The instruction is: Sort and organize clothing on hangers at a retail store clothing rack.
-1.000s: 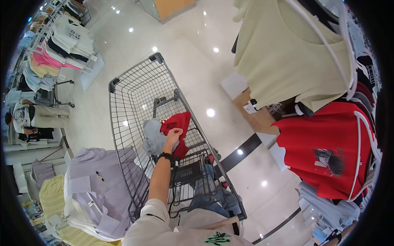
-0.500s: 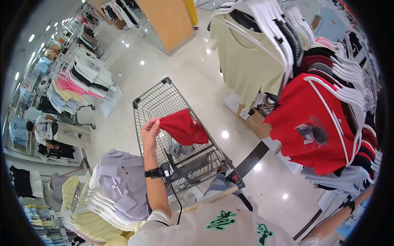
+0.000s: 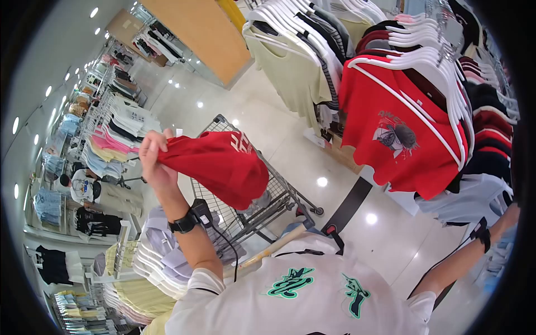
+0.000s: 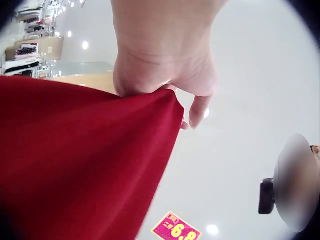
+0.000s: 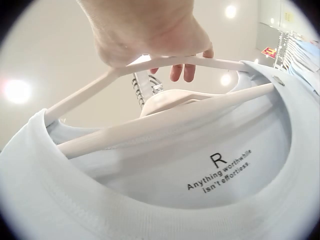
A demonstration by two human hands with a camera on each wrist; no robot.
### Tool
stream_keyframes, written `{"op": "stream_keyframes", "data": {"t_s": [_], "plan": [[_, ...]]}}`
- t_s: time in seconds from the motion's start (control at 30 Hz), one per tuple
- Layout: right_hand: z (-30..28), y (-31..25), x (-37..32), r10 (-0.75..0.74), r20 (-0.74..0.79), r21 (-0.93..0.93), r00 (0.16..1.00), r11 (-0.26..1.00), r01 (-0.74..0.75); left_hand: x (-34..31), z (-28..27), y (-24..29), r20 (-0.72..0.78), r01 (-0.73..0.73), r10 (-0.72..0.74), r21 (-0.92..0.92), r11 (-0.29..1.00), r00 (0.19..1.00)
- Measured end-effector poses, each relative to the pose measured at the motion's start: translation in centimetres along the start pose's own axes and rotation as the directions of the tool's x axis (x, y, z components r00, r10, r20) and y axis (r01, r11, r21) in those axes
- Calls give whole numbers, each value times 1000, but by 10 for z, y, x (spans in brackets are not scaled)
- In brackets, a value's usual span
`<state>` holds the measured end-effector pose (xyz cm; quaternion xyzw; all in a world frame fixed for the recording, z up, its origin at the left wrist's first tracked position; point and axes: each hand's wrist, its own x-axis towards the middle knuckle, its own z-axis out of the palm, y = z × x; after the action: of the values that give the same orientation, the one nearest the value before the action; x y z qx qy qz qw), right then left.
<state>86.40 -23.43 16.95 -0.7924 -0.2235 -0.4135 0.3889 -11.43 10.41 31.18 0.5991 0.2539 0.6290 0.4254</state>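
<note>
Head view: left hand [image 3: 159, 159] up on the left, fingers pinching one end of red garment [image 3: 215, 167]. Garment hangs stretched out sideways in the air, over wire cart [image 3: 277, 192], pale print near its far end. Grey cloth [image 3: 259, 201] partly visible below it. Black strap [image 3: 184, 222] on left wrist. Right hand [image 3: 507, 216] at far right edge, cut off by the dark rim, fingers unclear here. Rack side: red printed shirt [image 3: 371, 111] on white hanger, pale green top [image 3: 296, 72] beyond. Lilac shirts [image 3: 162, 234] beside left forearm. Another person [image 3: 84, 187] well apart, by the left racks.

Left wrist view: red cloth fills lower left, its corner drawn up to the left hand, pinched there; one finger hangs apart from the cloth, rest mostly hidden. Pink price sign [image 4: 176, 227] at bottom, partly cut off.

Right wrist view: right hand grips top of pale hanger [image 5: 85, 93], fingers showing behind the bar. Light-coloured shirt [image 5: 165, 220] hangs on it, neckline printed "R Anything worthwhile isn't effortless."
</note>
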Motion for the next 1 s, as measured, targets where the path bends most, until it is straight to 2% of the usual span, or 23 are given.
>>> {"op": "stream_keyframes", "data": {"t_s": [0.03, 0.13, 0.17, 0.2, 0.27, 0.3, 0.33, 0.4, 0.47, 0.5, 0.53, 0.57, 0.6, 0.67, 0.7, 0.73, 0.77, 0.8, 0.83, 0.9, 0.93, 0.97, 1.0], "plan": [[-30, -82, -19, 13, -17, 13, 1000, 1000, -13, 4, 5, 5, 53, -77, 78, -24, 997, 996], [-160, -504, -81, 52, -62, 38, 997, 998, -50, 0, 40, 10, 74, -140, 152, -152, 978, 986], [-186, -605, -94, 63, -81, 44, 995, 997, -59, 0, 49, 12, 53, -182, 201, -246, 952, 978], [-195, -644, -101, 70, -104, 53, 992, 996, -65, 4, 55, 15, 172, -205, 237, -186, 961, 956], [-154, -539, -98, 88, -153, 76, 984, 994, -77, 9, 65, 17, 290, -216, 270, -203, 955, 918], [-111, -418, -88, 95, -174, 87, 980, 993, -80, 10, 71, 18, 391, -227, 294, -209, 951, 872], [-94, -361, -87, 99, -194, 101, 976, 992, -81, 10, 82, 19, 396, -221, 298, -230, 948, 868], [-73, -275, -90, 105, -230, 125, 968, 989, -77, 14, 92, 22, 472, -217, 303, -229, 949, 828], [-66, -236, -98, 107, -260, 152, 960, 986, -69, 15, 106, 21, 519, -212, 303, -230, 950, 799], [-68, -250, -132, 168, -284, 326, 944, 943, -70, 17, 113, 20, 521, -206, 301, -233, 950, 799], [-76, -272, -166, 153, -181, 408, 971, 911, -67, 21, 119, 19, 530, -207, 320, -262, 943, 785], [-73, -281, -211, 258, 19, 565, 966, 794, -224, 25, 127, 17, 544, -206, 340, -293, 934, 767], [-97, -335, -239, 224, 304, 551, 926, 751, -363, 29, 135, 16, 549, -193, 333, -297, 935, 767], [-114, -405, -272, -151, 659, 734, 736, 340, -588, 34, 164, 21, 630, -213, 344, -276, 937, 696], [-126, -439, -271, -324, 690, 706, 647, 498, -503, 33, 179, 21, 687, -248, 353, -251, 936, 636], [-126, -462, -281, -418, 676, 736, 607, 346, -582, 27, 190, 17, 678, -242, 379, -292, 925, 630], [-128, -481, -290, -473, 694, 699, 542, 262, -665, 23, 202, 16, 712, -261, 422, -332, 907, 561], [-132, -495, -289, -535, 675, 695, 507, 233, -680, 6, 221, 17, 659, -254, 455, -382, 889, 600], [-134, -504, -288, -595, 654, 686, 467, 206, -698, 3, 236, 16, 705, -223, 518, -473, 852, 485], [-134, -507, -284, -720, 630, 669, 292, 312, -674, 0, 256, 21, 802, -214, 524, -479, 851, 288], [-135, -505, -277, -763, 610, 682, 216, 365, -634, -6, 261, 18, 795, -262, 523, -458, 849, 306], [-132, -496, -281, -749, 623, 682, 224, 380, -625, -11, 260, 16, 789, -251, 538, -479, 841, 298], [-124, -485, -290, -759, 610, 740, 229, 442, -507, -15, 256, 15, 813, -296, 420, -318, 901, 403]]}}
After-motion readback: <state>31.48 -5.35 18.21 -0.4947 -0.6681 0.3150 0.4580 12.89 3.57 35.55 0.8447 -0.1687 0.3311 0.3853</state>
